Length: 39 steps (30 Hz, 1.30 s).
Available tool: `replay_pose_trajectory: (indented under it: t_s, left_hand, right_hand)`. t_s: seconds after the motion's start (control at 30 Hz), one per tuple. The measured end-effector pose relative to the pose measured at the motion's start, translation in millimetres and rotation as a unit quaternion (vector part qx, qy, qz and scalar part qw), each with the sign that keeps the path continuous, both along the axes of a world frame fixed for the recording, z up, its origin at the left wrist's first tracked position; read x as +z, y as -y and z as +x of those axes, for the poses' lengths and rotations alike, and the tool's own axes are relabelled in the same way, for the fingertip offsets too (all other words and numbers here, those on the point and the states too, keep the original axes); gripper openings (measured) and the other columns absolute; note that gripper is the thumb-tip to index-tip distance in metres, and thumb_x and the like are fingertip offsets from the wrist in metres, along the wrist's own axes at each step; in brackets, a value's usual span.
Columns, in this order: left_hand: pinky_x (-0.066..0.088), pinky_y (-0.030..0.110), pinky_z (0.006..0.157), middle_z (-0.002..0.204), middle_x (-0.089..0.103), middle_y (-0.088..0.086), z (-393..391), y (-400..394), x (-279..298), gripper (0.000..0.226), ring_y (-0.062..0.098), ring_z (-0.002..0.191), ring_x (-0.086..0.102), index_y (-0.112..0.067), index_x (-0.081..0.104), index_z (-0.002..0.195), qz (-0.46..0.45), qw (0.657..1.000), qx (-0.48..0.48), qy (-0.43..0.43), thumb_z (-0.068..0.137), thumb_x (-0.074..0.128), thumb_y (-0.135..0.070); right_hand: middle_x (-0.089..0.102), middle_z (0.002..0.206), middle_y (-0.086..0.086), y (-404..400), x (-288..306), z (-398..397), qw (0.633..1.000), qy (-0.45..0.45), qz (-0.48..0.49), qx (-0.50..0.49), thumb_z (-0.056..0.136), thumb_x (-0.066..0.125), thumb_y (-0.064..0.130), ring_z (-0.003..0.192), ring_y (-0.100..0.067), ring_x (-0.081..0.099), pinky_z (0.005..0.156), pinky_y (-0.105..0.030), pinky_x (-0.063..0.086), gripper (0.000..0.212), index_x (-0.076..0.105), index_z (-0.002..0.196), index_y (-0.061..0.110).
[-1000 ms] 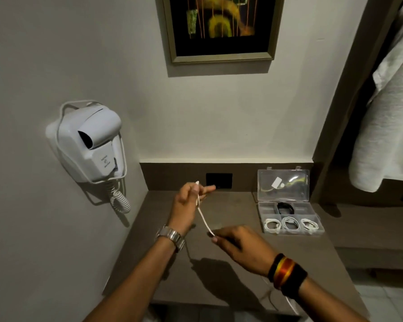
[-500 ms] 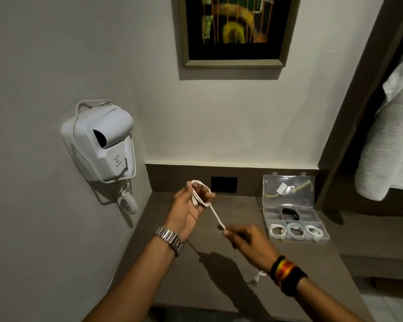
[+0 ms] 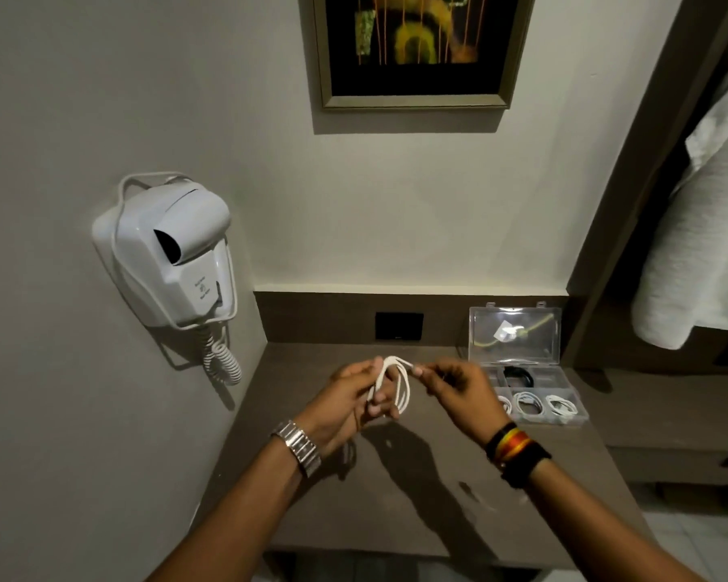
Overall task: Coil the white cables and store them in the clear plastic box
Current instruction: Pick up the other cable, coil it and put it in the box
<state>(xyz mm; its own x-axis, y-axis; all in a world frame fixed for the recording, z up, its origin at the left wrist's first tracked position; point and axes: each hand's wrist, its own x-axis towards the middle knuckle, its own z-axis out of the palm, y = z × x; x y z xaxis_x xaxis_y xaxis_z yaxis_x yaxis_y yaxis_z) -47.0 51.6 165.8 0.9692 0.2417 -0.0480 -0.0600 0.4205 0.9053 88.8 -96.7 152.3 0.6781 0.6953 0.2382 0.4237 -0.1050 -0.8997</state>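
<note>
Three coiled cables [image 3: 529, 403] fill the clear box [image 3: 564, 420]; both hands pinch another cable [image 3: 396, 384].

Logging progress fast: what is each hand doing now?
Left hand: holding the looped white cable.
Right hand: pinching that cable's end.

A white cable [image 3: 396, 386] hangs in several long loops above the counter [image 3: 396, 489], gathered at the top. The clear plastic box [image 3: 534, 371] sits open at the counter's back right, lid upright, with three coiled white cables [image 3: 528, 404] side by side in its front compartments.
</note>
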Motion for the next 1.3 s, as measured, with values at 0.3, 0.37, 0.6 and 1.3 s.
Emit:
replay_pose_trajectory:
  t_s: [0.3, 0.37, 0.6, 1.3]
  left_hand:
    - [0.06, 0.047, 0.086, 0.106, 0.081, -0.006, 0, -31, -11, 0.028, 0.009, 0.107, 0.072, -0.026, 0.061, 0.097, 0.281, 0.924, 0.249, -0.071, 0.11, 0.037, -0.036]
    - [0.057, 0.038, 0.079, 0.092, 0.078, -0.011, -8, -23, -16, 0.028, 0.004, 0.092, 0.072, -0.033, 0.059, 0.093, 0.46, 0.864, 0.181, -0.096, 0.109, 0.037, -0.04]
    - [0.058, 0.042, 0.074, 0.059, 0.051, -0.003, -16, 10, -17, 0.032, 0.012, 0.051, 0.05, -0.015, 0.071, 0.093, 0.081, 0.996, 0.026, -0.016, 0.102, 0.051, -0.038]
    - [0.05, 0.017, 0.064, 0.088, 0.071, -0.026, -28, 15, -10, 0.026, -0.006, 0.077, 0.067, -0.039, 0.059, 0.091, 0.448, 0.864, 0.207, -0.101, 0.104, 0.04, -0.051]
  right_hand:
    - [0.074, 0.085, 0.008, 24, -18, -48, 0.979, 0.098, -0.111, 0.141, 0.1, 0.053, 0.047, 0.077, -0.007, 0.07, 0.07, -0.026, 0.059, 0.025, 0.072, 0.114, 0.039]
    - [0.069, 0.081, 0.014, 26, 3, -38, 0.973, 0.171, -0.091, 0.124, 0.098, 0.05, 0.053, 0.073, -0.005, 0.066, 0.063, -0.022, 0.055, 0.03, 0.072, 0.108, 0.034]
    - [0.072, 0.082, 0.004, 10, 30, 14, 0.991, 0.132, -0.015, 0.023, 0.088, 0.075, 0.039, 0.076, -0.008, 0.068, 0.066, -0.028, 0.056, 0.018, 0.081, 0.091, 0.022]
    - [0.076, 0.106, 0.016, 29, 34, -45, 0.963, 0.172, -0.043, 0.202, 0.098, 0.065, 0.027, 0.087, 0.002, 0.073, 0.074, -0.015, 0.059, 0.023, 0.07, 0.121, 0.03]
